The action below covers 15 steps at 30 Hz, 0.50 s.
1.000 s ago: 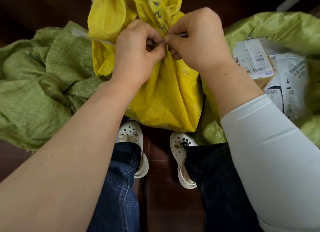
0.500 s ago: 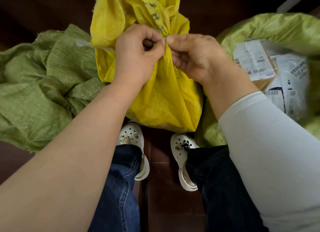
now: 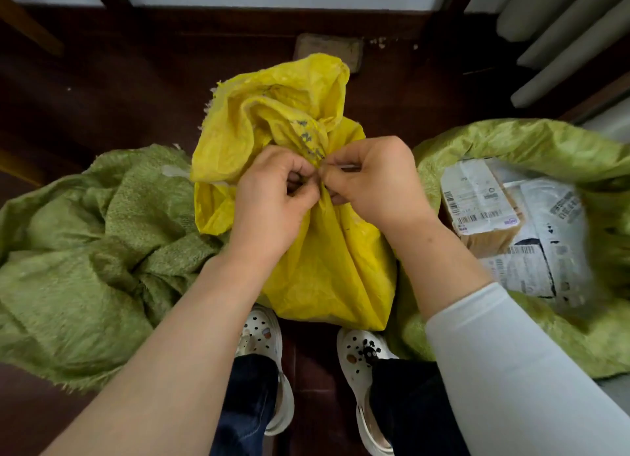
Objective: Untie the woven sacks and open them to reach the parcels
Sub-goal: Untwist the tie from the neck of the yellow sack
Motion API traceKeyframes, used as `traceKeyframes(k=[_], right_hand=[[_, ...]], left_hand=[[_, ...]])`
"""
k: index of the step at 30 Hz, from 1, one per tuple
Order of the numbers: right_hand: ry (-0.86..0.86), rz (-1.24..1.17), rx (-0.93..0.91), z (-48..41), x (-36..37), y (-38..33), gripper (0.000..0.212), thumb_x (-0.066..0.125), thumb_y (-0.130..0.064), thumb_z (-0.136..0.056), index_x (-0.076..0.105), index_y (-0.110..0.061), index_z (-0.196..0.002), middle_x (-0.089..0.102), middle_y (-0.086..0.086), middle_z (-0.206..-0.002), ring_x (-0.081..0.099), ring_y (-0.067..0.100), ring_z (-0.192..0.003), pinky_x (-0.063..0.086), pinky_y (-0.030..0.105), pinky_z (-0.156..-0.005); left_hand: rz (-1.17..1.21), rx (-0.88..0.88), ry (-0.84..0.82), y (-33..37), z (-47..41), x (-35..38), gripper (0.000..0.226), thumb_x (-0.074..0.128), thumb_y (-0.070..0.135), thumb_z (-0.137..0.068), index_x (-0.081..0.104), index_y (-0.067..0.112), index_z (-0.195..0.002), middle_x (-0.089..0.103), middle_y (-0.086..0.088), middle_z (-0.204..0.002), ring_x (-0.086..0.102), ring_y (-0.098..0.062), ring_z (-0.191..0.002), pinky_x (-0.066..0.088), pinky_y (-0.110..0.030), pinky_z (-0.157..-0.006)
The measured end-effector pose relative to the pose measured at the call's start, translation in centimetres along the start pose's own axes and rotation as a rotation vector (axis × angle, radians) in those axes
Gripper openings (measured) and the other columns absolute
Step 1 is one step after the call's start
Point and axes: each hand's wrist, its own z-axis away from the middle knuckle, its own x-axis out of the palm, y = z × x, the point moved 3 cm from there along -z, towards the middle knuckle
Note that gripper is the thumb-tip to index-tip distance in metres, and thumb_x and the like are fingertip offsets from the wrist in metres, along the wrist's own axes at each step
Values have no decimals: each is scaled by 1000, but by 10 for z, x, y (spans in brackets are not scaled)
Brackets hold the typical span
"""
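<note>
A yellow woven sack (image 3: 327, 268) stands on the floor in front of my feet, its neck bunched and bound by a thin white tie (image 3: 344, 165). My left hand (image 3: 269, 199) pinches the gathered neck from the left. My right hand (image 3: 375, 186) pinches the tie at the same spot, fingertips almost touching the left hand's. The knot itself is hidden between my fingers. To the right, a green woven sack (image 3: 511, 141) lies open with parcels (image 3: 484, 203) showing inside.
A crumpled green woven sack (image 3: 85, 251) lies on the left. My white clogs (image 3: 262, 339) stand on the dark red floor (image 3: 313, 370) below the yellow sack. A radiator (image 3: 562, 29) is at the back right, a brick (image 3: 327, 51) behind the yellow sack.
The view has tilted up, showing the wall and the sack's whole top. My right hand has closed back in on the tie beside the left hand.
</note>
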Motion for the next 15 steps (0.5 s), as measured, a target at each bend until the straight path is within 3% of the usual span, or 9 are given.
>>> traceKeyframes(k=[3, 8, 11, 13, 15], right_hand=[[43, 48, -45, 0, 1, -4, 7, 65, -9, -76, 72, -11, -76, 63, 7, -61, 66, 28, -65, 58, 44, -68], [-41, -239, 121, 0, -2, 2, 16, 65, 0, -82, 67, -9, -68, 59, 8, -56, 59, 14, -49, 57, 27, -53], [61, -100, 78, -1, 3, 3, 11, 67, -11, -73, 69, -16, -63, 65, 12, -59, 66, 25, -58, 59, 45, -64], [127, -54, 64, 0, 6, 2, 10, 66, -21, -66, 72, -15, -70, 67, 10, -65, 68, 28, -66, 58, 48, -67], [127, -129, 104, 1, 7, 2, 5, 66, -13, -71, 70, -14, -68, 65, 10, -62, 67, 26, -60, 59, 45, -66]], left_hand=[[9, -5, 5, 2, -3, -1, 16, 60, 16, -73, 67, 5, -83, 45, 20, -80, 48, 5, -67, 39, -4, -63], [5, 3, 21, 1, -1, -2, 10, 62, 16, -76, 66, 8, -80, 46, 19, -79, 49, 4, -68, 43, -10, -64], [12, -11, 23, 1, -1, 0, 14, 61, 15, -74, 67, 6, -82, 46, 20, -79, 49, 4, -68, 43, -10, -64], [19, -20, 30, 1, -3, 0, 15, 61, 15, -73, 67, 6, -83, 46, 20, -80, 50, 3, -68, 44, -12, -64], [22, -23, 37, 1, -4, -1, 14, 61, 16, -74, 67, 7, -83, 46, 20, -80, 50, 3, -68, 44, -13, -64]])
